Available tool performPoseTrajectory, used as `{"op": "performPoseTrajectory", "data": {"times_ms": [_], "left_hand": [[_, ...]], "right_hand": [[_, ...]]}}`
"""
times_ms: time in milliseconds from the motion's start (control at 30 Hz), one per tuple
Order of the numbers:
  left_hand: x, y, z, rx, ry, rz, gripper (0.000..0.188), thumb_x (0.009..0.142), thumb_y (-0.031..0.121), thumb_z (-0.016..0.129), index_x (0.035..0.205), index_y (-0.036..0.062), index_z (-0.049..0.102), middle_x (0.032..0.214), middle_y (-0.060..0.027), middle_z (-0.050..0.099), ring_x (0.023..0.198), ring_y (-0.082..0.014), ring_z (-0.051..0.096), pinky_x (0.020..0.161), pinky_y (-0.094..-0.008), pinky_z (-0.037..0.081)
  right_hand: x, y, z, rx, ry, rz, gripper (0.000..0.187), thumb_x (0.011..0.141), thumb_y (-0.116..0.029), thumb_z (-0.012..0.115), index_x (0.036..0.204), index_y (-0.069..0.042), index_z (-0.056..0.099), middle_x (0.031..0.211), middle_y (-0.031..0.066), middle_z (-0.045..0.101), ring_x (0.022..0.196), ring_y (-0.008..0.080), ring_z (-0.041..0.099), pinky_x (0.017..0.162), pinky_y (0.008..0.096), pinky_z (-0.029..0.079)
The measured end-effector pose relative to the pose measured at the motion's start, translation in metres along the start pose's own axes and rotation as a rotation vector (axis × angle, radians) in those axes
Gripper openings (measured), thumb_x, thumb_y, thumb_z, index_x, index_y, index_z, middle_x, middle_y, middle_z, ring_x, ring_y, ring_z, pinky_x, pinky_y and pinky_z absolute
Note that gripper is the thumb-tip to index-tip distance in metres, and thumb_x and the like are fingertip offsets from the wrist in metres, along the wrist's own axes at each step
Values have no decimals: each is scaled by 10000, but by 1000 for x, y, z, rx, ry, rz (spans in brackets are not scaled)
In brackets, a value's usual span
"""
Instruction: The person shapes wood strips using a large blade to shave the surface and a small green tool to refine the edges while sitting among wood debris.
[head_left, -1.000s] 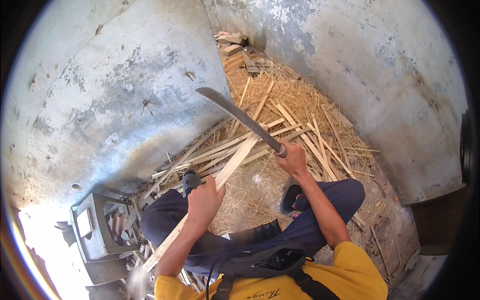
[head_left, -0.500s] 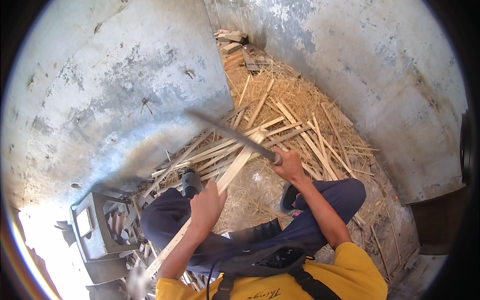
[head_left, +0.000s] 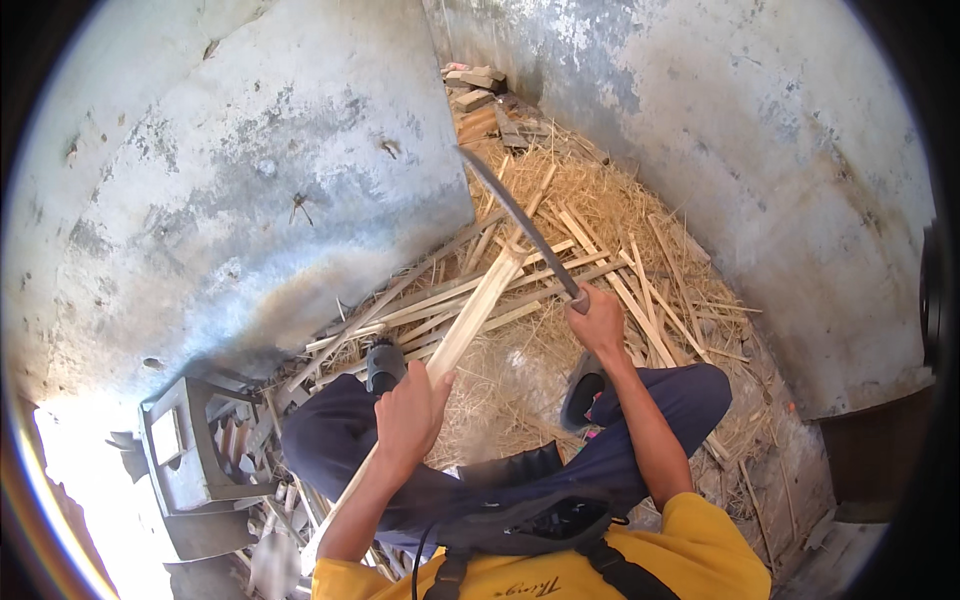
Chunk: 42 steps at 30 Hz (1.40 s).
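My left hand (head_left: pixel 410 410) grips a long pale bamboo strip (head_left: pixel 478 305) that slants up and to the right from my lap toward the floor pile. My right hand (head_left: pixel 598 318) holds the handle of a long dark machete (head_left: pixel 518 226), its blade raised and pointing up-left, crossing the strip's upper end. I sit with both legs in dark blue trousers; my knees flank the strip.
Split bamboo strips and straw shavings (head_left: pixel 600 230) cover the floor ahead. Rough grey concrete walls (head_left: pixel 250 180) close in on the left and right. A grey plastic stool (head_left: pixel 185 455) lies at the lower left. Wood scraps (head_left: pixel 480 90) lie in the far corner.
The machete blade swung down onto the strip half a second ago and has now risen again, pointing more steeply upward. My left hand kept its grip on the strip.
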<state>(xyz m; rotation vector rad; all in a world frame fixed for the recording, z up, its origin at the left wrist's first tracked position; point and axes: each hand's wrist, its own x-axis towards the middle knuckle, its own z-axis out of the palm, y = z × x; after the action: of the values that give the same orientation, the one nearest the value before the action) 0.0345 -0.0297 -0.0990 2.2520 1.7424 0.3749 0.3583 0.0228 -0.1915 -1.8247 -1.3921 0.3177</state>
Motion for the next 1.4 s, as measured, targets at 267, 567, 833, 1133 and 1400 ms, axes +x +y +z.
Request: {"op": "performPoseTrajectory", "data": {"times_ms": [267,567,833,1133,1400], "left_hand": [[12,4,-18,-574,-272,-187,318,1048,304,620,1050,-2,533,699,-242,659,726,-473,674,620,-534,505],[4,4,1,-550,-136,-30,314,1059,283,600,1005,-25,573,705,-261,619,757,-496,640,654,-549,455],[4,-4,16,-455,-85,33,392,1086,349,579,991,-30,614,604,-136,611,530,-259,631,563,-389,475],[10,6,19,-442,-84,-8,335,1055,298,601,1021,-36,595,729,-310,629,758,-539,630,657,-603,451],[8,6,17,-429,-39,18,321,1046,276,613,979,-37,580,715,-321,616,744,-549,619,646,-609,443]], "right_hand": [[-6,-6,-9,66,-57,-152,198,790,-210,731,944,-86,721,651,174,653,655,384,691,615,457,528],[-25,-28,11,19,-149,-364,203,694,-200,765,860,-137,667,643,140,651,643,375,688,589,469,536],[-20,-23,11,-89,-136,-378,266,688,-196,773,929,-149,670,641,121,659,625,350,692,582,459,537],[-30,-30,18,-101,-173,-417,274,694,-178,758,950,-155,665,631,110,658,586,339,683,558,471,521],[-37,-38,19,-111,-183,-406,260,686,-164,750,932,-158,667,587,112,629,569,324,687,550,469,522]]}}
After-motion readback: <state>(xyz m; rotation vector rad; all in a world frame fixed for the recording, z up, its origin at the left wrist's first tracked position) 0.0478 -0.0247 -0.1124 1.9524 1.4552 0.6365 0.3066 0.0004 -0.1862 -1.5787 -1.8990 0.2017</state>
